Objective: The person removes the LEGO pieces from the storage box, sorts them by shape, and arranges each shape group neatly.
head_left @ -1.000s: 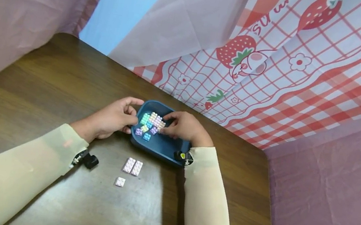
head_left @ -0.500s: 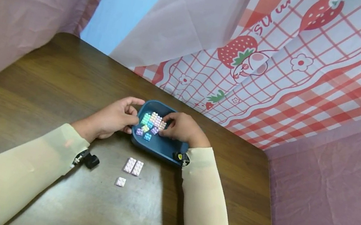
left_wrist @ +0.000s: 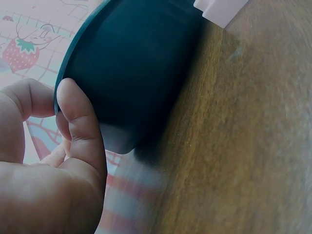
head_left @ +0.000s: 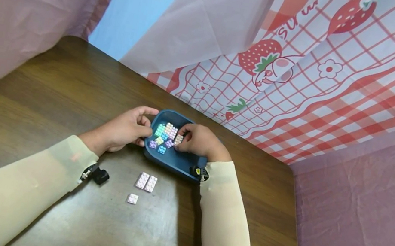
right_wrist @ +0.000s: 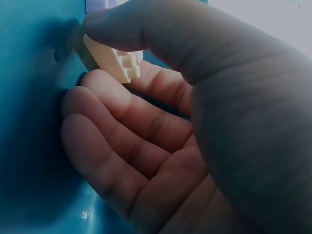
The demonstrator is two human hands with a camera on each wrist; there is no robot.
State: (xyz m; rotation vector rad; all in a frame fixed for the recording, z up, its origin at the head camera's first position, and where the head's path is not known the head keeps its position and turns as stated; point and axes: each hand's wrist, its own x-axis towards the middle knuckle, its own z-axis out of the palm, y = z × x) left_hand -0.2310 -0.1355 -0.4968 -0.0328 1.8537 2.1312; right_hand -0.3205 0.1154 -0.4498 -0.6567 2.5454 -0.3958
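Note:
My left hand (head_left: 122, 128) pinches the left rim of a dark blue tray (head_left: 171, 164). In the left wrist view, the thumb (left_wrist: 78, 114) presses on the tray's outer wall. Reaching into the tray from the right, my right hand (head_left: 204, 141) pinches a cream toy building brick (head_left: 178, 139) between thumb and fingers. The right wrist view shows this brick (right_wrist: 109, 58) tilted, its studs toward the palm, with the other fingers curled below it. Left of it in the tray lie several loose bricks: mint green (head_left: 159, 129), purple (head_left: 169, 143), yellow (head_left: 159, 140) and blue (head_left: 162, 149).
On the wooden table (head_left: 102, 224) in front of the tray, two long pale pink bricks (head_left: 146, 182) lie side by side. A smaller pale pink brick (head_left: 132, 199) lies nearer me. Behind the tray hangs a strawberry-print cloth (head_left: 265, 91), with plain pinkish curtains at both sides.
The cream brick has shifted slightly right in my right hand, opening a small gap from the neighbouring bricks. My left hand keeps its grip on the rim.

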